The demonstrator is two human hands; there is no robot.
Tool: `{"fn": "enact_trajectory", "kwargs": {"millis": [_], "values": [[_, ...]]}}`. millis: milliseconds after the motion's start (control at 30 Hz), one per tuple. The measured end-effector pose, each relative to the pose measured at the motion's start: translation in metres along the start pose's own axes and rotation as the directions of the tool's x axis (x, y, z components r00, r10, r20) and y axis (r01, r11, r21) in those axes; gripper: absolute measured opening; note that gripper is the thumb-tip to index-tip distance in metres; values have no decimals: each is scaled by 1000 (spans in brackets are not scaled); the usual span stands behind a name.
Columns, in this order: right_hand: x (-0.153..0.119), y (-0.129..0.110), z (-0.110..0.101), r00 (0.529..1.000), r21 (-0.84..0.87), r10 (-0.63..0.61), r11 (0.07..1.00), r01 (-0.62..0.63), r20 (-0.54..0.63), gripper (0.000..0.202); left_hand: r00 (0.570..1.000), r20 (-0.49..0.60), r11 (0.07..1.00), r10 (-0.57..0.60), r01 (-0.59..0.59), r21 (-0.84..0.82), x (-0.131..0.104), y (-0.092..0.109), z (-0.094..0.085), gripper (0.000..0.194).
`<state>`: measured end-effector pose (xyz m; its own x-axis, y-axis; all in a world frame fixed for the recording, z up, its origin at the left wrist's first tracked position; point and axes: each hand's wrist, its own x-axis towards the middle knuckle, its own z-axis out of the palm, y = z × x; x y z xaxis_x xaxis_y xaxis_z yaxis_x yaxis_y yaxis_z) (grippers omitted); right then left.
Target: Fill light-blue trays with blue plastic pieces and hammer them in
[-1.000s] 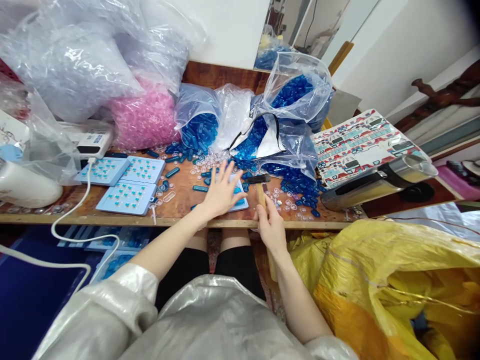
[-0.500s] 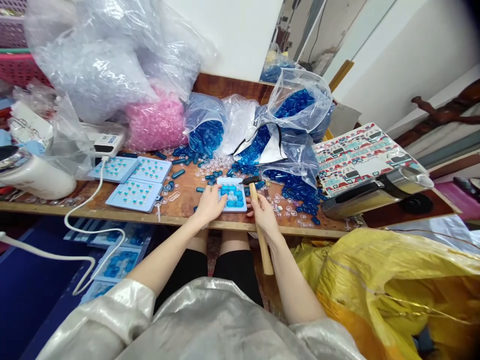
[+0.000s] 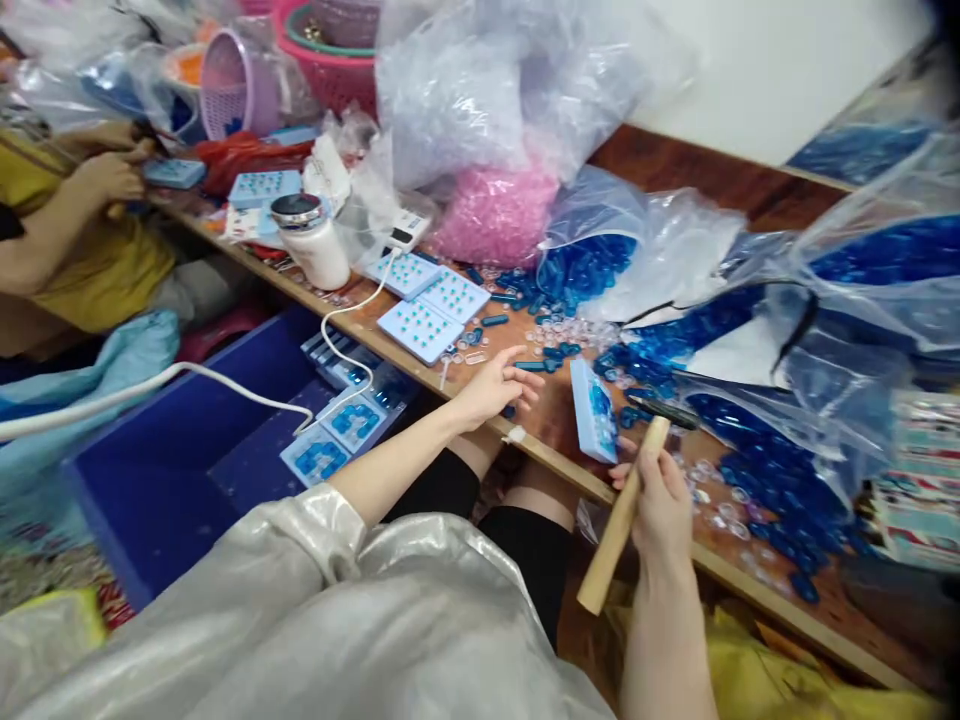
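My right hand point(image 3: 661, 500) grips the wooden handle of a hammer point(image 3: 628, 520), its dark head over the table. Beside the hammer, a light blue square plate with blue translucent pieces point(image 3: 592, 412) is tilted up on one edge. The fingertips of my right hand are at its lower corner. My left hand point(image 3: 496, 388) is apart from the plate, its fingers spread and holding nothing, above the table's front edge. Just left of it lie light blue plates with small teal dots point(image 3: 421, 328). Loose blue capsule-shaped pieces point(image 3: 531, 367) lie near its fingertips.
Below the table's left edge sits a dark blue bin point(image 3: 187, 475) holding filled plates point(image 3: 352, 422). A white cable point(image 3: 247, 385) crosses above it. Bags of blue pieces point(image 3: 589, 262) and pink pieces point(image 3: 487, 220) line the back. A white bottle point(image 3: 315, 250) and a co-worker's hand point(image 3: 112, 180) are further left.
The view has swung left. My left hand has let go of the plate and moved left, opening. The plate has gone from flat to tilted up, beside the hammer in my right hand.
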<state>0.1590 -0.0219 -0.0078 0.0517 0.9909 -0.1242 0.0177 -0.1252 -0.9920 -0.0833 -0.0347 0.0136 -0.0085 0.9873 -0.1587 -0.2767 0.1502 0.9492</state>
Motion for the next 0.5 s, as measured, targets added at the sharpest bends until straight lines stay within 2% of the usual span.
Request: {"fn": "enact_trajectory", "kwargs": {"millis": [67,167,233,300,400,500], "values": [[1,2,2,999,-26,15,1000,-14,35,40,999,-40,999,-30,32,44,-17,-1,-11,59],[-1,2,4,998,-121,42,992,-36,55,43,999,23,958,-40,32,284,-26,-6,-3,51],[-3,1,4,998,-185,41,982,-32,50,47,998,54,882,11,-35,470,-20,-9,13,55],[-5,0,2,999,-212,19,977,-8,50,49,999,27,800,44,-51,598,-10,-8,29,59],[-7,-2,-2,998,-183,-20,983,31,63,44,999,-44,738,26,10,675,10,-2,44,53],[-6,0,-4,998,-158,-36,986,43,49,40,998,11,706,-55,31,708,25,6,50,43]]}}
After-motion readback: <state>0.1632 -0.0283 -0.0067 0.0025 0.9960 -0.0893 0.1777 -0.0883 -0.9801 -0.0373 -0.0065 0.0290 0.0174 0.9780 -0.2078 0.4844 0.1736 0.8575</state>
